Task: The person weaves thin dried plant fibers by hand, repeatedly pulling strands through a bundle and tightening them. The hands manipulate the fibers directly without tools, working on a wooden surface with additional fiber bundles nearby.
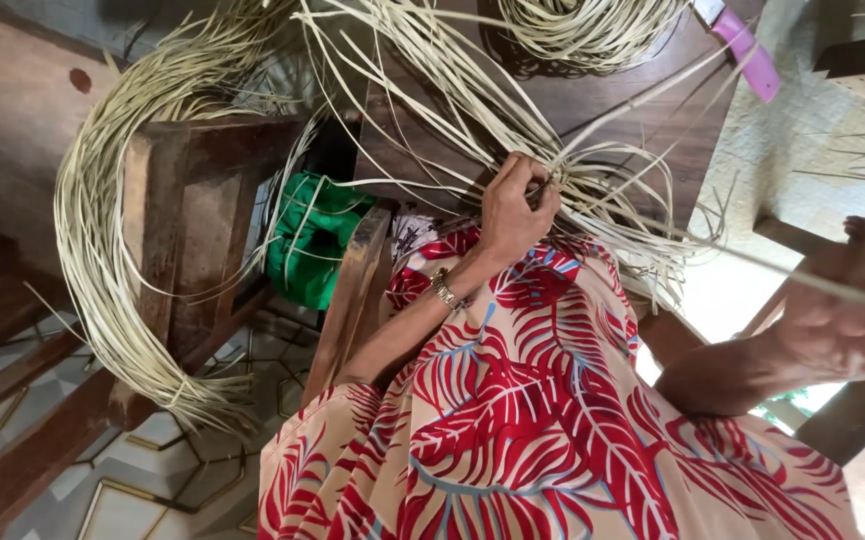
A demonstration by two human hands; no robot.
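Bare forearms – a metal wristwatch [443, 290], cream dress [532, 420] with red leaves.

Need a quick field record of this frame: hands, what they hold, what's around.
left hand: pinching a bundle of pale strips on the lap
right hand: closed on a single pale strip, pulled out to the side
wrist: bracelet on left
clothing: red leaf-print dress
nearby: long strip bundle draped over wooden chair; green cloth; pink-handled tool on dark wooden table
floor: patterned tiles
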